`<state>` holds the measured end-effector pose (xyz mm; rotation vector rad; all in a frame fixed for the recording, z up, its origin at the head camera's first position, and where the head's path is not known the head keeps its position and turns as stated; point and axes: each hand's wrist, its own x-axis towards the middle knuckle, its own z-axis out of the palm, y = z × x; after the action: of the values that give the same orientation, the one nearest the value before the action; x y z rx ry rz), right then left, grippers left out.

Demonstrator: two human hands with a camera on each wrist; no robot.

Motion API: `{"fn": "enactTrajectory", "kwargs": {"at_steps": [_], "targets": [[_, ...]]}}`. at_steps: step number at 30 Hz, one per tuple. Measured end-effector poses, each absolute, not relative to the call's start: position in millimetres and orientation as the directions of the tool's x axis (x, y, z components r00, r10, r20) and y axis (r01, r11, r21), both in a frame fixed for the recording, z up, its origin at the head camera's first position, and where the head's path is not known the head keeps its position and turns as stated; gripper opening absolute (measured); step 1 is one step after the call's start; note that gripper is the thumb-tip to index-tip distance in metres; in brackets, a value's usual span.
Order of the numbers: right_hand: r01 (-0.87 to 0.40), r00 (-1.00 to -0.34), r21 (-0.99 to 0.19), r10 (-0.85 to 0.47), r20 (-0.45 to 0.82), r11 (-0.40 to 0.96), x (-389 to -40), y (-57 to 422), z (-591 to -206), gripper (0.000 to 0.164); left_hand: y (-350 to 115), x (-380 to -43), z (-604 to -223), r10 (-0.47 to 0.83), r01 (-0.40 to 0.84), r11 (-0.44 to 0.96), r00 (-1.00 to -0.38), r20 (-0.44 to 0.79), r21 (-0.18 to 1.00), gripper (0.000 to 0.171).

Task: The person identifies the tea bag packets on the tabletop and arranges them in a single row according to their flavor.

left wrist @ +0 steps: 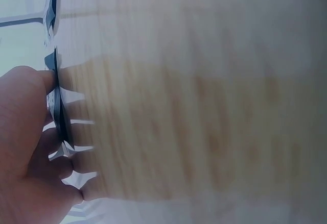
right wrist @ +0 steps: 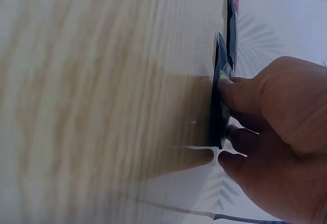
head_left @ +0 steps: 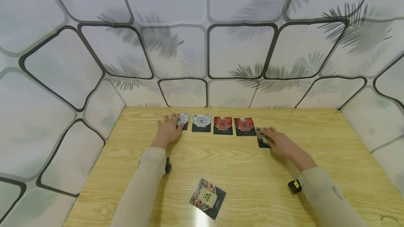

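My left hand (head_left: 168, 131) reaches to the left end of a row of flat packets. Its spread fingers lie at the outer side of a white-and-black packet (head_left: 185, 125), and the thumb touches that packet. At the row's right end, a dark packet (head_left: 263, 144) lies tilted and lower than its neighbours. My right hand (head_left: 280, 143) rests over its right part, thumb (right wrist: 235, 94) on the face and fingertips at the edge. Both wrist views show these packets edge-on at the tabletop, the left packet (left wrist: 60, 109) beneath the thumb. The hands hide part of each packet's print.
Between the hands lie another white-and-black packet (head_left: 201, 126) and two red-and-black packets (head_left: 223, 129), (head_left: 244, 130). A brown-and-black packet (head_left: 216, 204) with a pale label lies askew near the front of the wooden table (head_left: 246, 174). Patterned walls (head_left: 240, 52) stand behind and at both sides.
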<state>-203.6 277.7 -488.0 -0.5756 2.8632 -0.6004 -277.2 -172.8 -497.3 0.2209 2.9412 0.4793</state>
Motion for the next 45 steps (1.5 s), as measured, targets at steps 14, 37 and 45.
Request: {"fn": "enactTrajectory", "kwargs": {"at_steps": [14,37,45], "targets": [[-0.363,-0.907,-0.392,-0.417,-0.061,0.846,-216,275,-488,0.048,-172,-278,-497,0.173,0.122,0.94,-0.976,-0.135,0.319,0.064],[-0.346,-0.92,-0.391,-0.391,-0.038,0.853,-241,280,-487,0.044,-174,-280,-499,0.176,0.126,0.941,-0.975,-0.135,0.314,0.065],[-0.316,-0.925,-0.389,-0.372,-0.075,0.865,-247,281,-488,0.046,-174,-279,-500,0.18,0.13,0.939,-0.975,-0.132,0.318,0.065]]}}
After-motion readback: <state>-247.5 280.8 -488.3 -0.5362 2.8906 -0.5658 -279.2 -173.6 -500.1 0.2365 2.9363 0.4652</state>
